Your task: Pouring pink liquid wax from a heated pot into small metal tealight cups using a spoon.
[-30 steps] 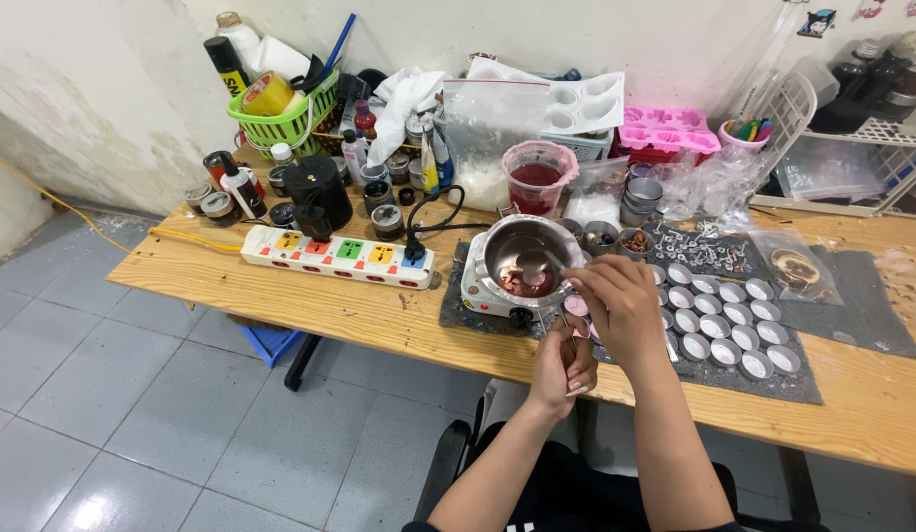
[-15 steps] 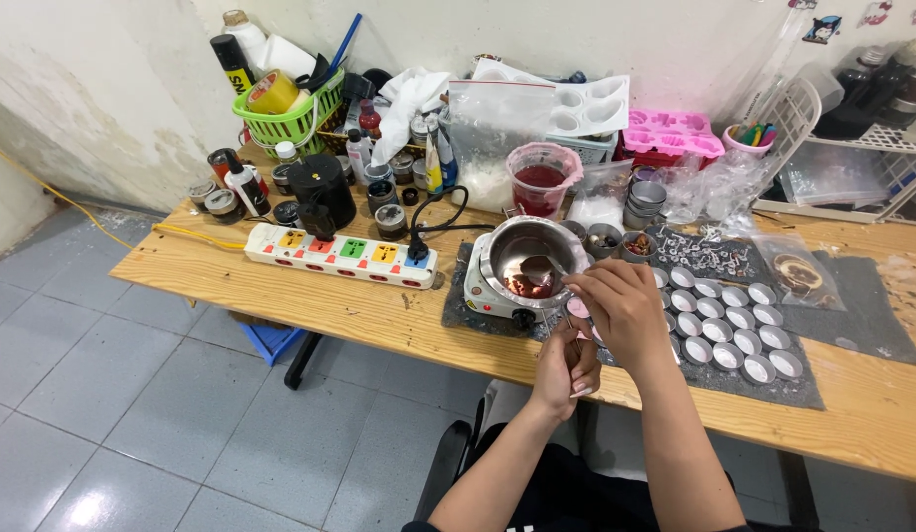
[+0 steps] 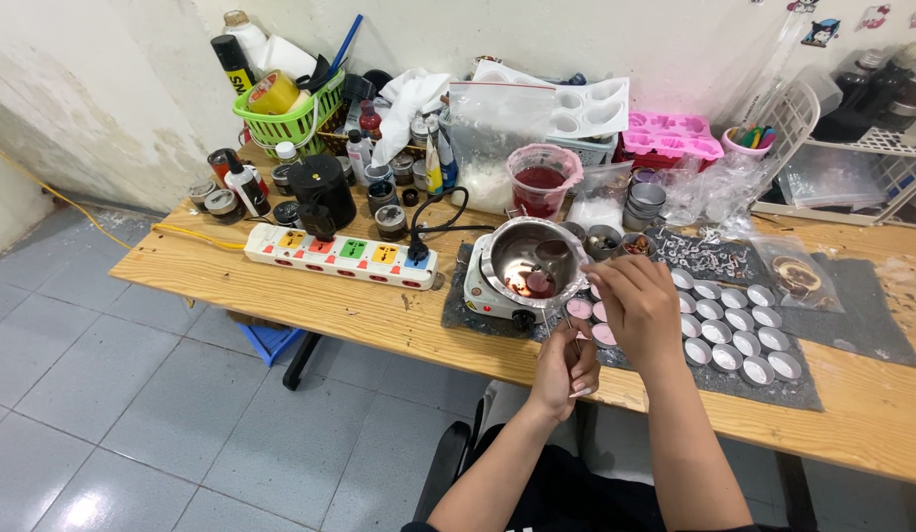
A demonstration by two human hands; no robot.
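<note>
From the head view, my right hand (image 3: 640, 313) hovers over the small round tins (image 3: 734, 335) on the dark mat (image 3: 803, 389), fingers pinched together; I cannot tell what they grip. My left hand (image 3: 564, 366) sits curled at the worktop (image 3: 310, 305) edge, contents unclear. The steel melting pot (image 3: 533, 261) holds pink wax just beside them.

Two hands: left (image 3: 564, 368), right (image 3: 636, 307). One melting pot (image 3: 533, 264) at their eleven o'clock. One power strip (image 3: 340, 254) at nine o'clock, five coloured switches. One green basket (image 3: 286, 118), one pink mould (image 3: 672, 137), one red-filled cup (image 3: 543, 179). Some fifteen small tins (image 3: 726, 331) visible at three o'clock.
</note>
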